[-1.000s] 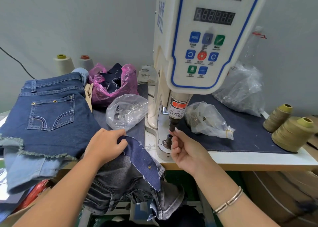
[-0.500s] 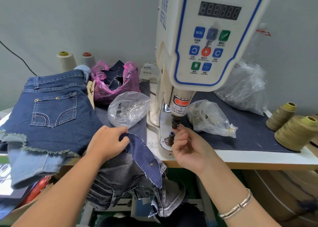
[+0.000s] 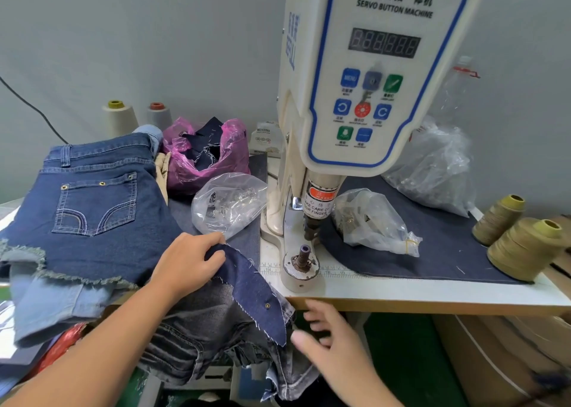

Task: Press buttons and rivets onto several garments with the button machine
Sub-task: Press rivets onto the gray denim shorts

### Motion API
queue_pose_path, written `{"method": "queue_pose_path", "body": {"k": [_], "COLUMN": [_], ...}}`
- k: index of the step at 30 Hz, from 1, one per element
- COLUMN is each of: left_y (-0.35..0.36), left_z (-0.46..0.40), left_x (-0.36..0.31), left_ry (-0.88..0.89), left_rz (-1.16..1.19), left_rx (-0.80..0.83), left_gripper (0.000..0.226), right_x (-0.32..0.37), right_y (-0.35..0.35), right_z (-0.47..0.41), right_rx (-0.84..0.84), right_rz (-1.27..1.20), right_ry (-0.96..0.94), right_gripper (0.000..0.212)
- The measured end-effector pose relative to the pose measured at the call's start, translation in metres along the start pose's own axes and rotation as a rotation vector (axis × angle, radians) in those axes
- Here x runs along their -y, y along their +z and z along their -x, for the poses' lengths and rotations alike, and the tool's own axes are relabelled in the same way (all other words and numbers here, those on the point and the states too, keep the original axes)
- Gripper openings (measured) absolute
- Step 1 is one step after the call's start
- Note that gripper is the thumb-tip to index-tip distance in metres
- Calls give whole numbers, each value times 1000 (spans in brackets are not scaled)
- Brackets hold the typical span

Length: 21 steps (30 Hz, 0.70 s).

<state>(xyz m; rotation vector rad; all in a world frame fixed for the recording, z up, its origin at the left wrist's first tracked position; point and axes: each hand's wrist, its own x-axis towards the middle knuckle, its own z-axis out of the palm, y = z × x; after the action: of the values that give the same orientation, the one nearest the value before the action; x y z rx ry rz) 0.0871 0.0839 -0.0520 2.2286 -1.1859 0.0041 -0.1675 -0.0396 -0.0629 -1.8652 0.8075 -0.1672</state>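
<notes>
Left hand (image 3: 188,263) is lying knuckles up, fingers curled, pinching. Right hand (image 3: 327,338) is hovering lower, fingers spread, holding nothing.

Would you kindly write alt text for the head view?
A left hand holds a denim strip beside a button machine, while the open right hand hangs below the table edge. Denim shorts lie left.
</notes>
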Motion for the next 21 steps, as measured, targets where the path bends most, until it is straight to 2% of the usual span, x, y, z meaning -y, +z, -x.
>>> {"method": "queue_pose_path", "body": {"k": [2,3,4,6,7,8,10,11,13,16,19,21], "left_y": [-2,-3,-4,-6,-7,-8,-10,-12,-17,-24,-31,-37], "left_z": [0,0,-1,-1,-1,-1,1,1,0,0,-1,2], "left_x": [-2,-2,-4,-5,-7,-8,-10,-11,-13,-15,-21,-29], "left_ry": [1,3,-4,-22,-23,-30,-26,-23,-34,-77,-57,-10], "left_rz": [34,42,51,69,74,83,101,113,167,229,227,226], "left_rx": [12,20,27,27,26,30,42,44,27,-5,-27,-145], "left_gripper": [16,16,16,16,16,16,17,19,18,17,9,25], "right_x": [-18,-24,-29,-37,-40,-41,-34,-27,-15,11,42,68], "right_y": [9,14,19,32,36,39,37,34,23,0,-18,-19], "right_z": [-5,-10,-16,-27,-31,-35,-38,-38,-34,-20,-1,8], "right_rx": [128,152,156,148,143,140,136,170,261,404,481,526], "right_rz": [316,471,596,699,712,692,560,457,277,-83,-491,-724], "right_ry": [79,105,91,8,-20,-40,-58,-47,-17,74,33,-43], "right_gripper": [99,112,115,109,98,78,22,14,34,29,18,26]}}
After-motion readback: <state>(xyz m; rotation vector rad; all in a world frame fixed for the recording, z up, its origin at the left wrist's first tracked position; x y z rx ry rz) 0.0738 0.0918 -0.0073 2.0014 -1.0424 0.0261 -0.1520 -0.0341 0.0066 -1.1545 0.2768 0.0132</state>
